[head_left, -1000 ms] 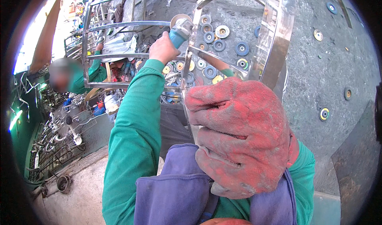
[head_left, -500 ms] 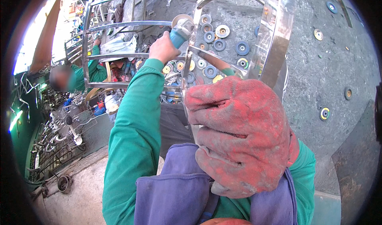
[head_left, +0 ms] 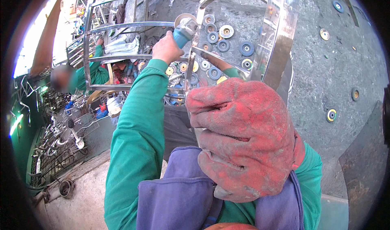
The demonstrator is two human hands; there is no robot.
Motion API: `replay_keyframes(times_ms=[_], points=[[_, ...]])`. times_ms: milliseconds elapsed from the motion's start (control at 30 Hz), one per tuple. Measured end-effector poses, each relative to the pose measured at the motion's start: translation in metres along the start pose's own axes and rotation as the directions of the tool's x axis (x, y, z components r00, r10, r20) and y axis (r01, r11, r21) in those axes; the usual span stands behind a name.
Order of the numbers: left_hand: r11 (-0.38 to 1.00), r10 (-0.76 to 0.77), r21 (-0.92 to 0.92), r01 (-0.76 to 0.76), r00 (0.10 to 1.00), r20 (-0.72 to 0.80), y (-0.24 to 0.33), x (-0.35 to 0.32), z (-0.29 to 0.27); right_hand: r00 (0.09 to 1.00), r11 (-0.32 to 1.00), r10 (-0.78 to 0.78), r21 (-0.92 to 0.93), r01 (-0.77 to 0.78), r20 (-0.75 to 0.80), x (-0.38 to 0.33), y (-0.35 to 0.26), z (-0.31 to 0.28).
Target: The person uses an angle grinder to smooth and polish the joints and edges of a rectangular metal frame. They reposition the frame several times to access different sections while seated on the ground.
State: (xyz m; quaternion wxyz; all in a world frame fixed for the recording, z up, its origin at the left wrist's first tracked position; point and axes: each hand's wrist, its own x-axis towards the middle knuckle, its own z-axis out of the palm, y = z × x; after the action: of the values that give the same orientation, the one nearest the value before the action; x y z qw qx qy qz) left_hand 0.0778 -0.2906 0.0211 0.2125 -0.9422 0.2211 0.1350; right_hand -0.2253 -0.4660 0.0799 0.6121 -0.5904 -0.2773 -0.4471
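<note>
My bare left hand (head_left: pixel 167 47) is wrapped round the blue-green body of an angle grinder (head_left: pixel 183 34). Its disc (head_left: pixel 185 18) sits beside an upright of the shiny metal frame (head_left: pixel 194 39), close to the upper crossbars; whether disc and metal touch I cannot tell. Large and near, my right hand (head_left: pixel 243 140) wears a thick, worn red work glove with its fingers curled closed. Anything inside that fist is hidden, and the glove covers the frame's lower part. A slanted bar (head_left: pixel 219 61) of the frame mirrors a green sleeve.
Many abrasive discs (head_left: pixel 246 48) lie on the grey floor beyond the frame, with a few more (head_left: pixel 332 115) to the right. A person (head_left: pixel 91 71) in green works at the far left. Metal parts crowd a rack (head_left: pixel 61 148). A dark sheet (head_left: pixel 361 165) lies lower right.
The gloved right hand has shifted very slightly left in the picture. My left hand and the grinder stay almost in the same spot.
</note>
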Motion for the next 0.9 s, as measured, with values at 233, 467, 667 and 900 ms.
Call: replay_keyframes(times_ms=[233,467,667,900], points=[[1.0,-0.003,0.013,0.003,1.0,-0.015,0.002,0.0,0.003,1.0,1.0,-0.005,0.001,0.005,0.001,-0.001,0.001,-0.005],[0.999,-0.031,0.017,0.031,0.999,-0.007,0.002,-0.002,-0.003,1.0,1.0,-0.019,-0.002,0.019,-0.014,-0.001,0.0,-0.005],[0.999,-0.044,0.014,0.044,0.999,-0.007,0.006,-0.005,-0.003,0.999,0.999,-0.031,-0.017,0.031,0.008,0.001,0.0,-0.006],[0.999,-0.048,0.008,0.048,0.999,-0.024,0.0,-0.004,-0.001,0.962,0.989,-0.149,-0.054,0.14,-0.231,0.012,0.009,0.01]])
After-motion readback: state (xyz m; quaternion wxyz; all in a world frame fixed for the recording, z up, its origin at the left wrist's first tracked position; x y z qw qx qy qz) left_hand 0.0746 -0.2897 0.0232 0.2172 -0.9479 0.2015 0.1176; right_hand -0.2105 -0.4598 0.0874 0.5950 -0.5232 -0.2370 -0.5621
